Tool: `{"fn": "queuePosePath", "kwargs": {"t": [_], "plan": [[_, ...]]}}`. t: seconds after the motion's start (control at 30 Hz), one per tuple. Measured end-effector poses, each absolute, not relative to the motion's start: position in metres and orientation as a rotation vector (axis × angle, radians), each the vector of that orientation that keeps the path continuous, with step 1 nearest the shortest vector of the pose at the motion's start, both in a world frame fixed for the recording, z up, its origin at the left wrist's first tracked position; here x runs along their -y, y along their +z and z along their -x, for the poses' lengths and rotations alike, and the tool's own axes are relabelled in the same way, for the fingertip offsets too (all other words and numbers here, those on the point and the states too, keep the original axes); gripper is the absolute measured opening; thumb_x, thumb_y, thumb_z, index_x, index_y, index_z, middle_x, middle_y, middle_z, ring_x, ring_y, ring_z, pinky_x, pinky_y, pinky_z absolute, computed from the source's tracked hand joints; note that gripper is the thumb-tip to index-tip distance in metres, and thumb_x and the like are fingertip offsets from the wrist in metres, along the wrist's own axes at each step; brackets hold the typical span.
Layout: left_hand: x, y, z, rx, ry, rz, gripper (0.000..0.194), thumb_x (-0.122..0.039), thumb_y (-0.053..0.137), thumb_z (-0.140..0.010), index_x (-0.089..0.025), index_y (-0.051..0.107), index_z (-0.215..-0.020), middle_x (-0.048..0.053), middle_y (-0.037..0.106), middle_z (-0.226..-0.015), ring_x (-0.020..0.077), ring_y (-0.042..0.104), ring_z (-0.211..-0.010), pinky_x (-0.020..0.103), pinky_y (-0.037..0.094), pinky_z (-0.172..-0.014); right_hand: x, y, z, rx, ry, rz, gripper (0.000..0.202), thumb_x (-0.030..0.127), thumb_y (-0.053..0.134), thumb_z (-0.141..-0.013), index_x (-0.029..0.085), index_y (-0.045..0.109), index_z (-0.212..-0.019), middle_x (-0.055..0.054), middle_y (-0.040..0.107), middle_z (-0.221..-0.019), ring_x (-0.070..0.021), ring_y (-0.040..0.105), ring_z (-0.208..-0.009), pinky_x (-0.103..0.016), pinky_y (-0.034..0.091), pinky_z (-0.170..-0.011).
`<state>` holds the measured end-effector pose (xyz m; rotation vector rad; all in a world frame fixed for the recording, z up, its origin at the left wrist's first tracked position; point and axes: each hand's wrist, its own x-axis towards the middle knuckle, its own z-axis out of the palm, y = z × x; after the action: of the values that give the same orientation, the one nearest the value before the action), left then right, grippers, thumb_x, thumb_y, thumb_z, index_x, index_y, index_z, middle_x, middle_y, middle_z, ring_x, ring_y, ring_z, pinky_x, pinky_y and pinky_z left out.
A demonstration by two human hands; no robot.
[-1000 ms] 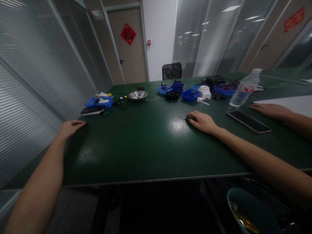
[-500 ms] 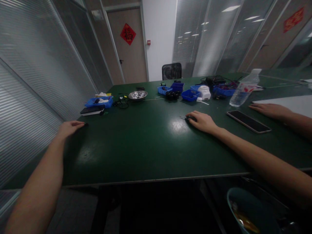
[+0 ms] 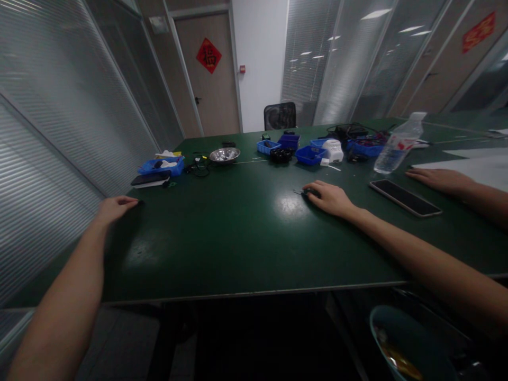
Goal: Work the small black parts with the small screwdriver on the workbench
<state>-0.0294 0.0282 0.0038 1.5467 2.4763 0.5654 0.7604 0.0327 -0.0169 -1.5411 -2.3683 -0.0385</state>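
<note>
My left hand (image 3: 115,208) reaches out at the left side of the dark green table (image 3: 222,238). Its thumb and fingers pinch a small black piece (image 3: 140,202), too small to name. My right hand (image 3: 327,198) rests on the tabletop right of the middle. It is closed around a small black-handled tool (image 3: 311,192) whose thin metal prongs point left; the palm and fingers cover part of the handle, and the exact kind is unclear.
Another person's hand (image 3: 444,180) lies by white paper (image 3: 480,168) at right. Nearby are a phone (image 3: 405,197) and a water bottle (image 3: 397,145). Farther back stand blue trays (image 3: 310,155), a metal bowl (image 3: 225,155) and a black notebook (image 3: 151,180). Below is a bin (image 3: 397,338).
At the far right the white paper has shifted, and a second sheet edge shows behind it. Both my hands stay in almost the same place with the same hold.
</note>
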Motion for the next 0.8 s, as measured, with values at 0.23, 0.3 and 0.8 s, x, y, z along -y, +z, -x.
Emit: {"fn": "queuePosePath", "kwargs": {"t": [0.23,0.3,0.8], "plan": [[-0.033,-0.005,0.040,-2.466,0.545,-1.633,0.055,-0.049,0.069,-0.099,-0.014,0.074,-0.140,0.013,0.077,-0.122,0.0258,0.069,-0.099,0.034,0.052,-0.092,-0.032,-0.017,-0.759,2.347,-0.049,1.554,0.045,0.044,0.049,-0.105,0.025,0.071,-0.140,-0.012,0.072,-0.139,-0.0317,0.073,-0.108,-0.042,0.058,-0.086],[-0.032,-0.003,0.037,-2.438,0.553,-1.651,0.053,-0.046,0.069,-0.099,-0.015,0.074,-0.141,0.012,0.077,-0.121,0.0245,0.069,-0.097,0.032,0.052,-0.088,-0.031,-0.017,-0.759,2.342,-0.048,1.549,0.045,0.043,0.050,-0.105,0.025,0.071,-0.140,-0.012,0.072,-0.138,-0.0316,0.073,-0.108,-0.041,0.058,-0.086],[-0.021,0.011,0.015,-2.401,0.664,-1.618,0.034,-0.033,0.079,-0.094,-0.015,0.081,-0.123,0.001,0.079,-0.097,0.0179,0.066,-0.087,0.020,0.044,-0.073,-0.032,-0.019,-0.760,2.357,-0.068,1.548,0.045,0.043,0.049,-0.105,0.023,0.071,-0.138,-0.012,0.072,-0.138,-0.0315,0.073,-0.106,-0.039,0.056,-0.082]]}}
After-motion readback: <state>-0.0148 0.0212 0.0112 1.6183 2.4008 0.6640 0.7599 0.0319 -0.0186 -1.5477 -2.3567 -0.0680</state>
